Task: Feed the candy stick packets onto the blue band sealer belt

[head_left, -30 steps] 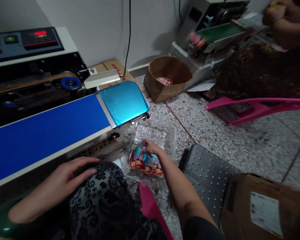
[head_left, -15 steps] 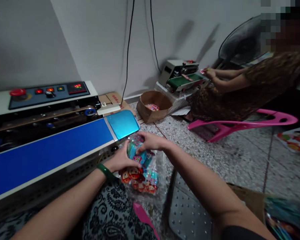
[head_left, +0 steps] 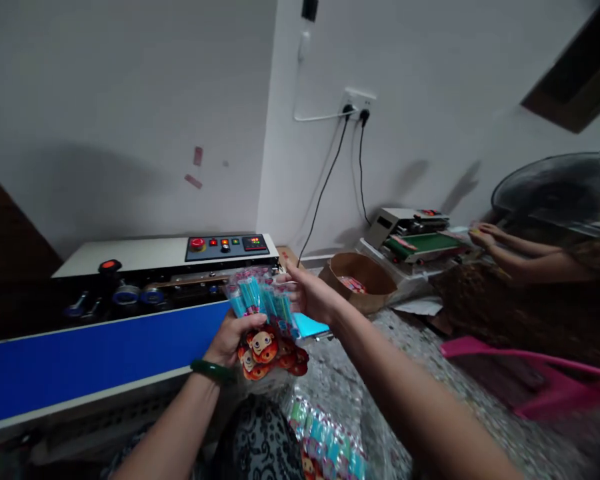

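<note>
My left hand (head_left: 229, 339) is closed around a bunch of clear plastic packets (head_left: 263, 310), its thumb across the front. The packets have turquoise contents at the top and red-haired cartoon figures below. At their upper right edge is my right hand (head_left: 313, 293), with its thumb raised apart and its fingers stretched towards the packets; the fingertips are partly hidden. More similar packets (head_left: 330, 437) lie lower down, in front of my patterned clothing. Behind the bunch runs the blue conveyor belt (head_left: 130, 347), ending in a shiny blue plate (head_left: 311, 325).
The belt machine's control panel (head_left: 225, 247) has a red button and lit lamps. An open cardboard box (head_left: 337, 273) holds packets on the floor. Further right, a person's hands (head_left: 483, 237) are near a green-belted machine (head_left: 423, 245). A pink plastic chair (head_left: 510, 373) stands at right.
The view has swung up and left. The bunch of packets has been raised off the pile and stands more upright in my left hand. My right hand has moved from their front to their side.
</note>
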`<action>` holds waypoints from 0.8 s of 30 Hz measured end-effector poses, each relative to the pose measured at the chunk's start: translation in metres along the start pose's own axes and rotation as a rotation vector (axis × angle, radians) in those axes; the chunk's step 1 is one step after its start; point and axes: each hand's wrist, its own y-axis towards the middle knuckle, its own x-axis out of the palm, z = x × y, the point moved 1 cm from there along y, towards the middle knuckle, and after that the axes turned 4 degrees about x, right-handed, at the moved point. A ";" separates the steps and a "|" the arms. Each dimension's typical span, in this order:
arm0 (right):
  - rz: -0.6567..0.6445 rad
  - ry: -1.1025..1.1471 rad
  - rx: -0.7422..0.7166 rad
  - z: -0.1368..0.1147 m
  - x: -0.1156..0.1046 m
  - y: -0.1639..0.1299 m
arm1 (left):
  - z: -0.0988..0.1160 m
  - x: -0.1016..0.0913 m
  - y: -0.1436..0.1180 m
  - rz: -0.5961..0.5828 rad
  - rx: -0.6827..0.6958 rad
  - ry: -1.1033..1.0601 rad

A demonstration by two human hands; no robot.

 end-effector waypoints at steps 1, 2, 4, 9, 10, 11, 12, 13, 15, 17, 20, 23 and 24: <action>0.008 -0.019 -0.061 0.001 0.009 -0.001 | 0.007 -0.004 0.001 0.020 0.045 0.002; 0.015 -0.059 -0.138 0.004 0.019 -0.002 | 0.013 -0.008 0.001 0.044 0.082 0.005; 0.047 -0.127 -0.288 0.015 0.039 -0.003 | 0.018 -0.014 0.000 0.101 0.132 -0.026; 0.142 0.038 -0.343 0.047 0.069 0.008 | 0.011 -0.028 -0.003 0.191 0.109 -0.149; 0.111 0.070 -0.333 0.051 0.070 0.010 | 0.011 -0.032 -0.003 0.197 0.120 -0.132; 0.079 0.091 -0.321 0.055 0.070 0.013 | 0.011 -0.036 -0.003 0.205 0.138 -0.108; 0.062 0.104 -0.311 0.059 0.069 0.015 | 0.011 -0.040 -0.003 0.212 0.157 -0.085; 0.069 0.112 -0.303 0.062 0.068 0.017 | 0.012 -0.044 -0.003 0.220 0.175 -0.065; 0.141 0.129 -0.309 0.069 0.067 0.020 | 0.014 -0.049 -0.002 0.236 0.211 -0.036; 0.219 0.141 -0.340 0.076 0.067 0.023 | 0.016 -0.051 -0.002 0.241 0.236 -0.012; 0.275 0.130 -0.394 0.083 0.070 0.026 | 0.019 -0.051 -0.002 0.222 0.240 0.008; 0.241 0.158 -0.406 0.085 0.075 0.026 | 0.023 -0.050 -0.003 0.206 0.222 -0.023; 0.211 0.186 -0.401 0.085 0.075 0.025 | 0.025 -0.051 -0.002 0.204 0.211 -0.044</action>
